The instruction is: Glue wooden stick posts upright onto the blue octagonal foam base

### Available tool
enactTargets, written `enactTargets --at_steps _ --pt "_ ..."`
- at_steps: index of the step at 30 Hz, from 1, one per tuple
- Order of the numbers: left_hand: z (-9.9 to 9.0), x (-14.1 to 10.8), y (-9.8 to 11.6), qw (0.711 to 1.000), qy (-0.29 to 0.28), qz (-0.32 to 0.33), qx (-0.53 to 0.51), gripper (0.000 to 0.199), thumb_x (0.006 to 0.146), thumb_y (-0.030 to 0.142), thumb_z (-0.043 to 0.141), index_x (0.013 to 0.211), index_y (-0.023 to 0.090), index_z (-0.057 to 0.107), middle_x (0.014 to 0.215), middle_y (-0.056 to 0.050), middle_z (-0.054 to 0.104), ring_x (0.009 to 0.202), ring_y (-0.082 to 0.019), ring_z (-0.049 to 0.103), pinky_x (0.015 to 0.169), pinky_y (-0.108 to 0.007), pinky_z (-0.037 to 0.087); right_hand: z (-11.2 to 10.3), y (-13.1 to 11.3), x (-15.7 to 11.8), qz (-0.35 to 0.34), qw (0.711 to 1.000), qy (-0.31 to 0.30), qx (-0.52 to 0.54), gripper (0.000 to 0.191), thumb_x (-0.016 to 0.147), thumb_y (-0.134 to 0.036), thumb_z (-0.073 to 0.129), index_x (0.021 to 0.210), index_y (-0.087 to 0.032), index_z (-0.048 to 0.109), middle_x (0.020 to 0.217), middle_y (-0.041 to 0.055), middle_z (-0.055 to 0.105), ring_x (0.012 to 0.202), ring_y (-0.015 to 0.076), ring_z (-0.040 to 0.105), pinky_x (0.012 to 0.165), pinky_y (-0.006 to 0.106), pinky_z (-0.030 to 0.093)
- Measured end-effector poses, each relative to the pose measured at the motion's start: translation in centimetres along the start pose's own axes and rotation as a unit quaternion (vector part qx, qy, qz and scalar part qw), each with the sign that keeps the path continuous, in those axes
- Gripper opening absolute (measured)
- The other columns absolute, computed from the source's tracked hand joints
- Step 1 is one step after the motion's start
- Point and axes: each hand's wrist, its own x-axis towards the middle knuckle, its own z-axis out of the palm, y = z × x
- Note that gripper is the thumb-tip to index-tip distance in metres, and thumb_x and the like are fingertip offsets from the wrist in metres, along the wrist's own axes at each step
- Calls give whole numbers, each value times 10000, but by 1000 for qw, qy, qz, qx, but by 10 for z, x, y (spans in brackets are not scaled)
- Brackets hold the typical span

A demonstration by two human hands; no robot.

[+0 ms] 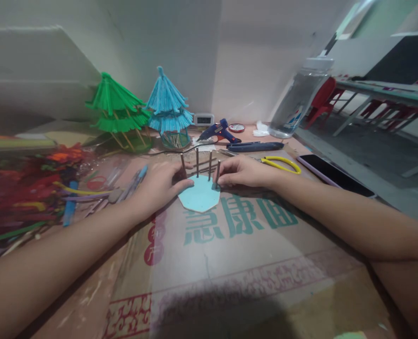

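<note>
A pale blue board with cut corners [199,195] lies on the printed cardboard, with several brown sticks [197,162] standing upright along its far side. My left hand [164,181] grips the board's left edge, the thumb on top, close beside the leftmost stick [183,165]. On the other side, the fingers of my right hand [237,172] are closed around the lower part of the rightmost stick [218,173]. More loose sticks [207,165] lie behind the board, partly hidden.
Behind stand a green tiered model [119,106] and a blue one [168,108]. A hot glue gun [218,131], a dark blue cutter [254,146], yellow-handled scissors [281,164], a phone [334,174] and a large clear bottle [301,99] are about. Colourful craft pieces [28,193] pile at left.
</note>
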Motion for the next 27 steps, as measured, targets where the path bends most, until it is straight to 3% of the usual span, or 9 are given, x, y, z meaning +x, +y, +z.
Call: enactTargets --at_steps 16,21,27 --pt "1 0 -3 1000 -1 7 7 324 896 499 601 966 189 669 959 -86 720 881 -273 644 784 -382 451 0 -2 -1 2 1000 -2 -9 160 799 -300 727 856 -151 710 756 -8 670 682 118 587 659 259 441" --pt "1 -1 -2 1000 -3 20 -6 424 921 551 538 1088 184 670 1058 -110 727 964 -297 649 827 -405 459 -2 1 0 0 1000 -9 2 174 797 -301 742 874 -146 723 757 -5 680 682 116 590 662 261 450" --pt "1 -2 2 1000 7 11 10 404 920 540 479 945 174 649 962 -114 720 904 -299 647 810 -426 465 -3 3 1 5 999 -34 31 212 777 -283 773 938 -150 739 872 22 731 766 130 644 715 267 491"
